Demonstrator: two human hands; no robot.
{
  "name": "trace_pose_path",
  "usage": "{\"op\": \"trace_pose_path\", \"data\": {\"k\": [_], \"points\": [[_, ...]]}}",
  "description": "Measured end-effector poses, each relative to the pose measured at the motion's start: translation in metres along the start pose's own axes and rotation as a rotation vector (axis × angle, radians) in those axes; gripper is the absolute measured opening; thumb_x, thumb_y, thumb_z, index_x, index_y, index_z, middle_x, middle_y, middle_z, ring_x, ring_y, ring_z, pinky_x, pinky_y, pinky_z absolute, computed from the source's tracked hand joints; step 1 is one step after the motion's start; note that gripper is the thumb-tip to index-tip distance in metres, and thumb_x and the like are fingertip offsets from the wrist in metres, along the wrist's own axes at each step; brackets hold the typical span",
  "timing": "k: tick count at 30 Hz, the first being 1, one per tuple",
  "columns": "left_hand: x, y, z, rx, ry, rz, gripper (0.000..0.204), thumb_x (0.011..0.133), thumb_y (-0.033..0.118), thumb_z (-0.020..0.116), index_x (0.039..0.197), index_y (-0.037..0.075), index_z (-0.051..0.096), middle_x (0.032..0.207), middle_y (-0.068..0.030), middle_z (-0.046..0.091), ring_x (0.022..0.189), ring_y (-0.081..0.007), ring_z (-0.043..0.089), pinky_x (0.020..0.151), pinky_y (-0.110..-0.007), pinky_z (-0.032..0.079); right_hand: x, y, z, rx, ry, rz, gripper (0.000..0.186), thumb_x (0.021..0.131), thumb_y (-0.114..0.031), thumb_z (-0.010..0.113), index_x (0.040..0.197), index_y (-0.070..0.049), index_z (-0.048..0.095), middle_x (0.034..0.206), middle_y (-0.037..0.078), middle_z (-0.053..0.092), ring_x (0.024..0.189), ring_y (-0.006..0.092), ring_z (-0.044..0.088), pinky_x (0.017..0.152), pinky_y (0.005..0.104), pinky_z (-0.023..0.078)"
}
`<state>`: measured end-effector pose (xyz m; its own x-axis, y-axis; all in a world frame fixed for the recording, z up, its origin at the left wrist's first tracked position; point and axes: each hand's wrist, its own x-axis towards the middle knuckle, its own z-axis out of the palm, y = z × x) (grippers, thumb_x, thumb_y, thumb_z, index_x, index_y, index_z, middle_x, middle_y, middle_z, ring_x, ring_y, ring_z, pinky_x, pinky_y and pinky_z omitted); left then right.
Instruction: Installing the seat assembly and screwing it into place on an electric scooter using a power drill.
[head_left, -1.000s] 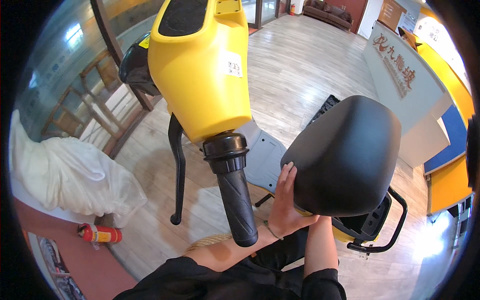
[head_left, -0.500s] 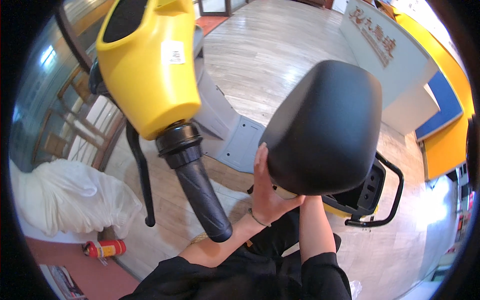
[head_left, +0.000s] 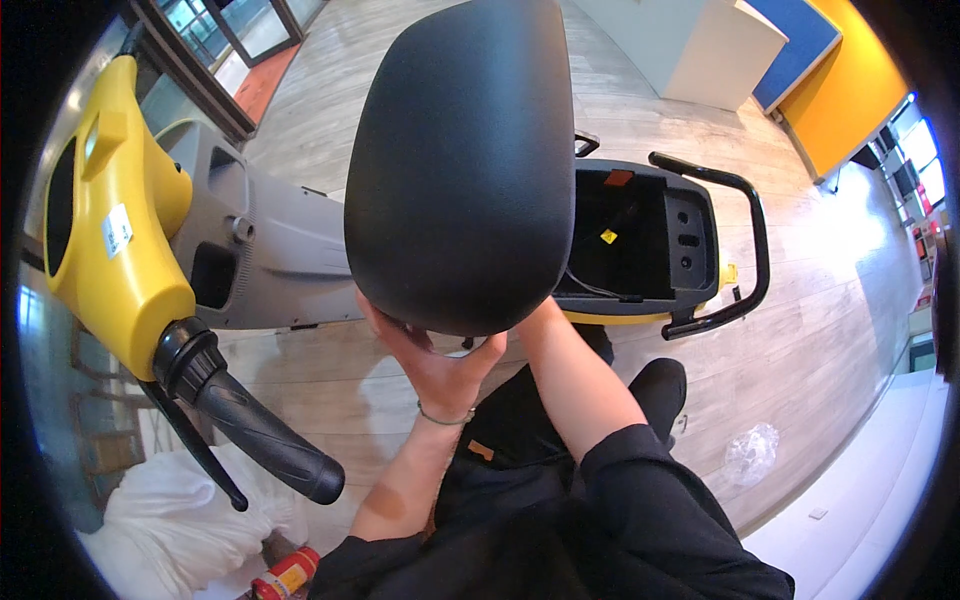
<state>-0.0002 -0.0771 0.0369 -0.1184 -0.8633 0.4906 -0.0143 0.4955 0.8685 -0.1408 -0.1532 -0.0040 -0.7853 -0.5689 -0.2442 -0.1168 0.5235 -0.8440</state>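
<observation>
A black, rounded scooter seat (head_left: 465, 170) is tilted up in front of me, raised from the open storage well (head_left: 618, 225) of a yellow and grey scooter. At the seat's lower left edge, my left hand (head_left: 440, 370) grips it, with the thumb along the near edge and the fingers partly hidden under it. My right hand (head_left: 535, 318) reaches beneath the seat at its lower right; its fingers are hidden behind the seat. Whether the seat is hinged or loose I cannot tell. Inside the dark well are a small yellow tag (head_left: 608, 237) and a thin cable.
To the left stand the yellow handlebar housing (head_left: 120, 230) and a black handgrip (head_left: 270, 435) with its brake lever (head_left: 195, 445). A black rear rack (head_left: 750, 230) juts out right. A white cloth-like bundle (head_left: 190, 510), a fire extinguisher (head_left: 285, 575) and a crumpled clear bag (head_left: 752, 455) lie around.
My view has swung right, so the handlebar sits farther left and more of the storage well shows. The seat remains raised, with my left hand still on its edge.
</observation>
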Motion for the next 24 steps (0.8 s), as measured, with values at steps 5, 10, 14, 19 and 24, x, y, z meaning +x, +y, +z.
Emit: {"op": "trace_pose_path", "data": {"k": [5,10,14,19,24], "points": [[0.0016,0.0005,0.0001,0.043,-0.013,0.039,0.123,0.059,0.034,0.083,0.143,0.005,-0.003,0.138,-0.0151,0.016,0.130,-0.0283,0.025,0.105,-0.043,0.028,0.0018,0.0004,0.0002,0.032,0.007,0.041,0.021,0.076,-0.027,0.065,0.092,-0.012,0.062,0.094,0.008,0.067,0.092,0.0269,0.063,0.078,0.0384,0.048],[0.0006,-0.0014,0.0001,0.017,-0.012,0.013,0.124,0.058,0.034,0.083,0.143,0.005,-0.003,0.138,-0.0153,0.016,0.130,-0.0287,0.025,0.105,-0.044,0.028,0.0025,0.0039,0.0020,-0.011,0.007,0.018,0.024,0.077,-0.027,0.064,0.095,-0.012,0.061,0.095,0.008,0.067,0.093,0.0271,0.063,0.079,0.0388,0.047],[0.0026,0.0001,-0.0007,0.033,-0.009,0.053,0.124,0.058,0.034,0.083,0.143,0.006,-0.003,0.138,-0.0154,0.016,0.130,-0.0290,0.025,0.105,-0.044,0.028,0.0025,0.0039,-0.0022,0.028,-0.053,-0.019,0.024,0.074,-0.024,0.068,0.093,-0.012,0.061,0.096,0.007,0.066,0.094,0.0259,0.062,0.080,0.0375,0.047],[0.0042,0.0037,-0.0008,0.031,-0.039,0.053,0.124,0.059,0.034,0.083,0.143,0.006,-0.004,0.139,-0.0159,0.015,0.131,-0.0299,0.025,0.106,-0.045,0.028,0.0023,0.0003,-0.0045,-0.005,-0.036,0.071,0.027,0.076,-0.032,0.067,0.093,-0.012,0.061,0.098,0.009,0.066,0.095,0.0274,0.062,0.081,0.0384,0.047],[0.0066,0.0039,0.0000,0.034,-0.043,0.066,0.123,0.058,0.031,0.083,0.143,0.006,-0.002,0.138,-0.0153,0.016,0.129,-0.0290,0.027,0.104,-0.044,0.029,0.0027,0.0025,-0.0009,-0.019,-0.046,0.076,0.029,0.077,-0.033,0.065,0.096,-0.012,0.060,0.098,0.010,0.066,0.096,0.0282,0.062,0.082,0.0385,0.047]]}}
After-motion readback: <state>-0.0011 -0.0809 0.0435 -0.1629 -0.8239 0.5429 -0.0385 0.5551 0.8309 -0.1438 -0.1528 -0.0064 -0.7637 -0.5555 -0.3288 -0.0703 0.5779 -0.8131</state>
